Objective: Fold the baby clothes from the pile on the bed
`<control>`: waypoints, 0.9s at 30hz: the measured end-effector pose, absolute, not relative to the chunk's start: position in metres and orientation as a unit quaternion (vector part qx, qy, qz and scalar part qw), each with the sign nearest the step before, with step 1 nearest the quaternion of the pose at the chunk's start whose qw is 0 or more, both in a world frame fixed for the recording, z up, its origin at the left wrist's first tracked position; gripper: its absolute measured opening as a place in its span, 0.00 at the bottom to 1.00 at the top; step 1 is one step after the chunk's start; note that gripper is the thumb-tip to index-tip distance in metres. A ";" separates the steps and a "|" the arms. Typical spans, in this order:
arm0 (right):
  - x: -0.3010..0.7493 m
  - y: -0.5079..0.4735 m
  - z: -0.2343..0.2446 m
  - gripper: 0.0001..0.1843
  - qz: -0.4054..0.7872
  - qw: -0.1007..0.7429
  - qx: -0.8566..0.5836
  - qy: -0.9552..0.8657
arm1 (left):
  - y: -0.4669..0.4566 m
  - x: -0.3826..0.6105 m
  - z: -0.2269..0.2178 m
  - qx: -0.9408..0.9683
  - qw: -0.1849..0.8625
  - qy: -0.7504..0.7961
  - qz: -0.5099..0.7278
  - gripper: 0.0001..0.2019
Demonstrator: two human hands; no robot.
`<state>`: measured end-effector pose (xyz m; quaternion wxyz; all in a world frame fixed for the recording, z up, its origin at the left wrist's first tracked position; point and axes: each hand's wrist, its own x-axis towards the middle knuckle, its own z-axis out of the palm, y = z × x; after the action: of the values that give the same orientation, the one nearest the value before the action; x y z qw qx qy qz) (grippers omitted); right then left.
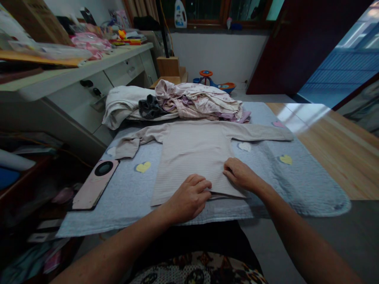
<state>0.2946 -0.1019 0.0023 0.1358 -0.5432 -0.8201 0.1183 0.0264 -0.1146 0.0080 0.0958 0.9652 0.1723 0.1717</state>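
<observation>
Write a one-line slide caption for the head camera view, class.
The left hand and right hand rest on a striped long-sleeved shirt laid flat on a blue quilted mat, clothes piled behind.

Dim indoors — daylight thru doorway [334, 67], table [308, 114] glare, warped edges.

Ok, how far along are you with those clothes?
Done: a striped long-sleeved top lies flat on the blue quilted mat, sleeves spread. In hand: the left hand and right hand rest on its bottom edge. Still waiting: the crumpled clothes piled behind it.
</observation>
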 end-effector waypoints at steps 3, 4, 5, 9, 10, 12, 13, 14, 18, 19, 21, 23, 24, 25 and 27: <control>0.294 -0.103 0.000 0.05 0.120 0.122 -0.556 -0.814 | -0.116 0.021 0.007 0.967 0.118 0.161 0.157 0.06; 0.294 -0.103 -0.001 0.05 0.115 0.116 -0.561 -0.811 | -0.117 0.020 0.005 0.968 0.123 0.158 0.150 0.06; 0.294 -0.103 -0.002 0.06 0.109 0.111 -0.566 -0.810 | -0.117 0.019 0.004 0.969 0.124 0.156 0.144 0.06; 0.294 -0.105 -0.001 0.05 0.105 0.121 -0.558 -0.814 | -0.119 0.020 0.000 0.975 0.099 0.155 0.121 0.03; 0.296 -0.107 0.000 0.04 0.107 0.128 -0.552 -0.817 | -0.120 0.021 0.000 0.977 0.086 0.155 0.120 0.02; 0.300 -0.112 0.005 0.03 0.101 0.142 -0.548 -0.818 | -0.121 0.025 0.000 0.978 0.059 0.154 0.125 0.02; 0.303 -0.115 0.007 0.03 0.094 0.147 -0.551 -0.816 | -0.121 0.027 0.000 0.978 0.044 0.152 0.133 0.02; 0.307 -0.119 0.009 0.03 0.085 0.150 -0.556 -0.813 | -0.121 0.030 0.000 0.978 0.030 0.150 0.144 0.03; 0.321 -0.130 0.010 0.04 0.092 0.135 -0.570 -0.805 | -0.123 0.046 0.000 0.975 -0.022 0.136 0.177 0.06; 0.323 -0.132 0.009 0.04 0.104 0.128 -0.570 -0.805 | -0.123 0.052 0.000 0.974 -0.030 0.132 0.180 0.06; 0.325 -0.132 0.006 0.02 0.126 0.120 -0.572 -0.801 | -0.124 0.063 0.001 0.974 -0.043 0.126 0.182 0.06; 0.325 -0.131 0.004 0.02 0.143 0.114 -0.576 -0.797 | -0.124 0.075 0.001 0.976 -0.047 0.118 0.179 0.07; 0.325 -0.130 0.004 0.03 0.150 0.111 -0.578 -0.795 | -0.125 0.081 0.000 0.976 -0.047 0.114 0.177 0.07; 0.325 -0.129 0.005 0.03 0.156 0.108 -0.578 -0.794 | -0.125 0.085 0.000 0.978 -0.045 0.108 0.174 0.07; 0.325 -0.127 0.008 0.04 0.161 0.106 -0.579 -0.792 | -0.125 0.090 0.000 0.979 -0.035 0.099 0.174 0.07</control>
<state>0.3247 -0.1274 0.0083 0.1059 -0.5787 -0.7924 0.1614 0.0905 -0.1252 -0.0003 -0.0348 0.9792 0.0987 0.1738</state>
